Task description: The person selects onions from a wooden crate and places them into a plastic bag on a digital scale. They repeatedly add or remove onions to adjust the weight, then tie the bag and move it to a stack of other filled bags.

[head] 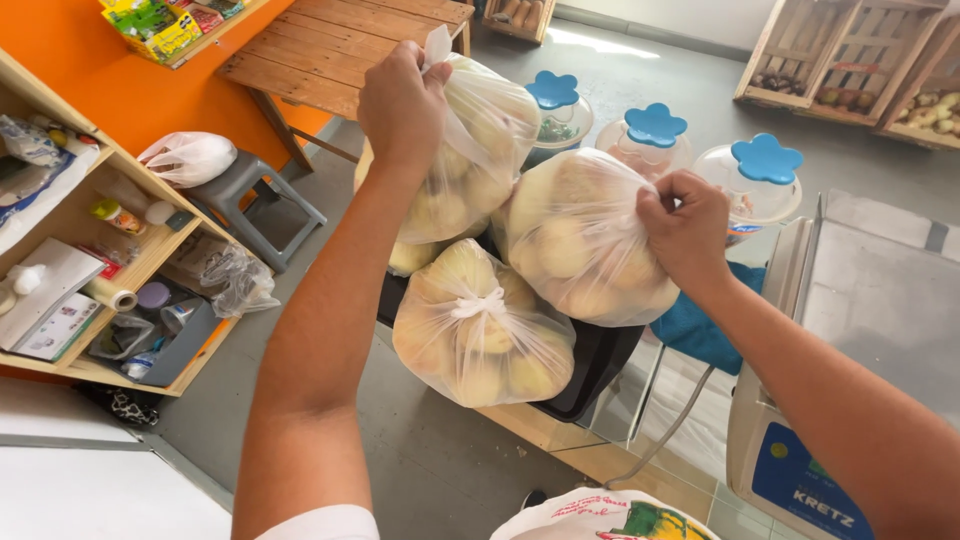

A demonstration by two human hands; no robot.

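My left hand (402, 102) grips the knotted top of a clear plastic bag of pale round produce (470, 160), held up above a black tray (595, 365). My right hand (686, 228) pinches the gathered neck of a second, fuller bag of the same produce (575, 240). Below them a third tied bag (480, 335) lies on the tray, knot upward, with neither hand on it. A fourth bag shows only partly behind the left-hand one.
Three clear jars with blue flower-shaped lids (655, 125) stand behind the bags. A scale (850, 330) sits at the right, wooden shelves (90, 260) with small goods at the left, a grey stool (245, 195) and a wooden table (330, 45) beyond.
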